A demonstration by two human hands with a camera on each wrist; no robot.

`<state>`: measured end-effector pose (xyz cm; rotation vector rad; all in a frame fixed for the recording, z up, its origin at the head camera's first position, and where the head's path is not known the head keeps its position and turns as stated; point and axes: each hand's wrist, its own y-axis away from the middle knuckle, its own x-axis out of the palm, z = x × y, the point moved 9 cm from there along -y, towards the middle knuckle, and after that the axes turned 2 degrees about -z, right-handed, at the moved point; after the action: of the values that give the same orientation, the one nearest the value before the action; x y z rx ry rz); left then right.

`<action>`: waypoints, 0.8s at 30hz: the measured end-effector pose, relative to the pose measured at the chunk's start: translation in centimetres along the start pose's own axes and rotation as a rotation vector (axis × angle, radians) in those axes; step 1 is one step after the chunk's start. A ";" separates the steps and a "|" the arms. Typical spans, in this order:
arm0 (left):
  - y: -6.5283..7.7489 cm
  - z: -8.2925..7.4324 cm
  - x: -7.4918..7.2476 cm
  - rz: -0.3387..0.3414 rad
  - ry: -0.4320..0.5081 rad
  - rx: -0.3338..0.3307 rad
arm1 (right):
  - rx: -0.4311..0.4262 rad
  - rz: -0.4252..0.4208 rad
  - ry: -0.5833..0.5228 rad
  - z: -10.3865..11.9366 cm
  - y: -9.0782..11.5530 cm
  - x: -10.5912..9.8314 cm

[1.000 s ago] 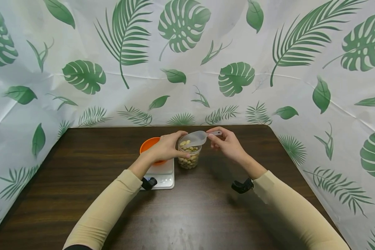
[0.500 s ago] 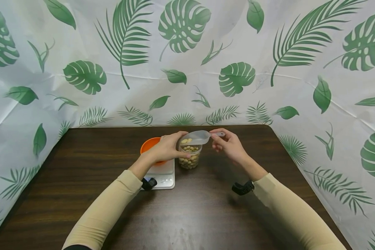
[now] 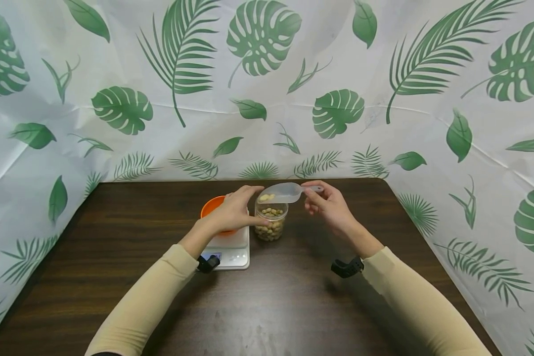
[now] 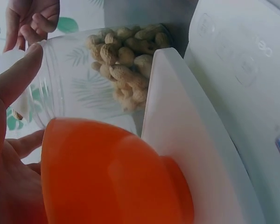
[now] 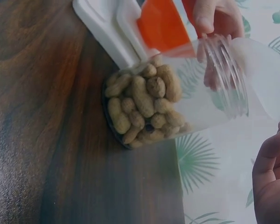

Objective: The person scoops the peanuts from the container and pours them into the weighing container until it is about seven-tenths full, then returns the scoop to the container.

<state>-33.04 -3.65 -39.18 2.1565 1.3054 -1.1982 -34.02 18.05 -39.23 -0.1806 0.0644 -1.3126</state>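
Note:
A clear jar point(image 3: 285, 216) stands on the table, roughly half filled with unshelled peanuts point(image 5: 142, 100). My left hand point(image 3: 232, 211) grips the jar near its rim, thumb in front and fingers behind. Between thumb and fingers of my right hand point(image 3: 331, 205) is the handle of a translucent scoop point(image 3: 289, 193). The scoop's bowl lies nearly level over the jar's mouth, its tip towards the left hand, with a few peanuts point(image 3: 267, 197) in it. Left of the jar, partly hidden by the left hand, is an orange bowl point(image 4: 107, 172).
The orange bowl sits on a white kitchen scale point(image 3: 237, 258) with a small display, close beside the jar. Dark wood table point(image 3: 271, 306) extends around them. Behind it hangs a white sheet point(image 3: 289, 163) printed with green leaves.
The scoop has risen a little out of the jar's mouth and shifted slightly right, carrying a few peanuts. The left hand has stayed at the jar almost unmoved.

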 end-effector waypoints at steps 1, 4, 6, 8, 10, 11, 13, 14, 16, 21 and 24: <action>0.2 0.0 -0.1 -0.004 -0.003 0.000 | -0.001 0.001 -0.001 0.1 0.0 0.1; 0.7 0.2 -0.5 -0.010 -0.008 -0.003 | 0.000 0.008 -0.002 0.4 0.0 0.3; 1.1 0.3 -0.8 -0.018 -0.010 -0.005 | 0.003 0.010 -0.002 0.6 -0.1 0.5; 1.5 0.4 -1.1 -0.027 -0.010 -0.007 | 0.006 0.013 -0.004 0.8 -0.2 0.7; 1.9 0.4 -1.5 -0.038 -0.015 -0.006 | 0.006 0.012 0.001 0.9 -0.2 0.8; 2.1 0.5 -1.7 -0.047 -0.016 -0.004 | 0.006 0.013 0.007 1.0 -0.3 0.9; 2.5 0.6 -2.1 -0.053 -0.014 -0.007 | 0.004 0.023 0.015 1.1 -0.4 1.3; 2.7 0.6 -2.2 -0.057 -0.011 -0.010 | 0.003 0.028 0.021 1.2 -0.4 1.5; 3.1 0.7 -2.6 -0.060 -0.010 -0.017 | 0.004 0.040 0.026 1.3 -0.4 2.0; 4.0 1.3 -3.3 -0.034 -0.006 -0.045 | -0.001 0.058 0.040 1.6 -0.8 3.2; 4.6 1.8 -3.8 -0.013 0.003 -0.065 | -0.010 0.057 0.071 1.8 -1.0 3.7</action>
<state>-30.86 -9.27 -37.75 2.1088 1.3424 -1.1420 -33.69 14.38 -37.06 -0.1396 0.1350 -1.2619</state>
